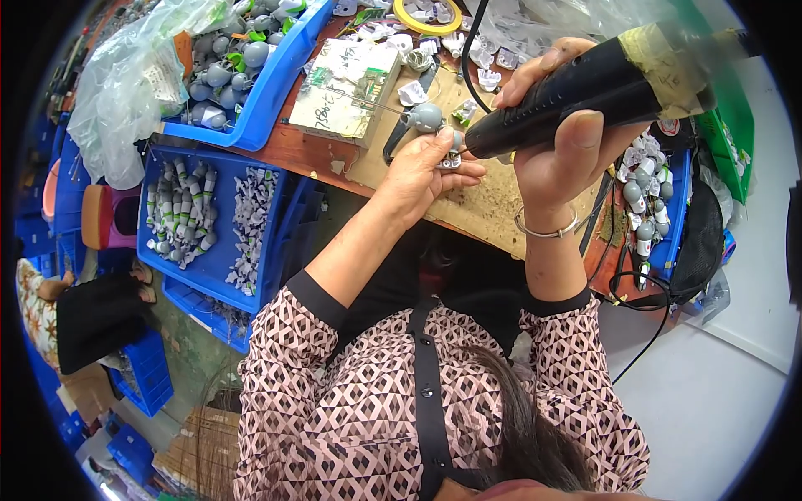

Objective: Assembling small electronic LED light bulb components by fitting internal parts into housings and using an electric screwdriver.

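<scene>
My left hand (409, 179) is closed over the work board, thumb and fingers pinching a small part with a grey rounded end (455, 140). Just beyond the thumb sits a grey ball-shaped piece (425, 117), and a thin metal rod runs leftward from beside it. In my right hand (551, 163) is a black electric screwdriver (551, 108), its thick body wrapped in yellowish tape. It tilts down to the left, its tip right at the small part. Whether the tip touches is hidden by fingers and tool. A bracelet circles my right wrist.
On the brown board (380, 163) lie small white shells (412, 93). A pale box (342, 88) stands to the left, a yellow tape roll (428, 12) behind. Blue bins (271, 108) of grey-ended parts flank the bench, with a blue tray (221, 280) lower left. Black cables (643, 305) hang right.
</scene>
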Tool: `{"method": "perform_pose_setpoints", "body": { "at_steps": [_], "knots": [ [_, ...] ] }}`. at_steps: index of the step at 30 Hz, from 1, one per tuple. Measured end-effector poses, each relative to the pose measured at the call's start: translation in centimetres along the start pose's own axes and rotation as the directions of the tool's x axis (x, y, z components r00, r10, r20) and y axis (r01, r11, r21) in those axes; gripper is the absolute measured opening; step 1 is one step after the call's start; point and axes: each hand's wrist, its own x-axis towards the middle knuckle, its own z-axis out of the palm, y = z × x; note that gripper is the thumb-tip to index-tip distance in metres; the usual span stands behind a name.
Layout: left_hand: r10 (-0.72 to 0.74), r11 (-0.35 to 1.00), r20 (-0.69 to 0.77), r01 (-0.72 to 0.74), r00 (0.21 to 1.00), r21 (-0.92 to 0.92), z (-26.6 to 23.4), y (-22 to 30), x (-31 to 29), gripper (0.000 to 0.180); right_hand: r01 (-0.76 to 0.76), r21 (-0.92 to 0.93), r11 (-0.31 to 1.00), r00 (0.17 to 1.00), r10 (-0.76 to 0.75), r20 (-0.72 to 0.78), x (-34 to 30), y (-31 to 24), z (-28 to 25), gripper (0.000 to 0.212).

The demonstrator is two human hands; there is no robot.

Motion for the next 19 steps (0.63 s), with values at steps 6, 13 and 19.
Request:
{"method": "perform_pose_setpoints", "body": {
  "at_steps": [6,13,19],
  "knots": [
    [0.015,1.000,0.003,-0.015,1.000,-0.015,-0.1,-0.5,0.5,0.032,-0.090,-0.154,0.984,0.995,0.096,0.031,-0.3,-1.3,0.8,0.070],
    [0.030,1.000,0.016,-0.030,0.999,-0.001,-0.7,-0.7,0.4,0.030,-0.303,-0.076,0.950,0.950,0.307,0.049,-1.2,-1.8,1.0,0.077],
    [0.069,0.998,0.033,-0.069,0.997,-0.013,-0.5,-0.9,0.5,0.035,-0.203,0.227,0.953,0.965,0.154,0.214,-1.7,0.1,-0.8,0.055]
  ]
}}
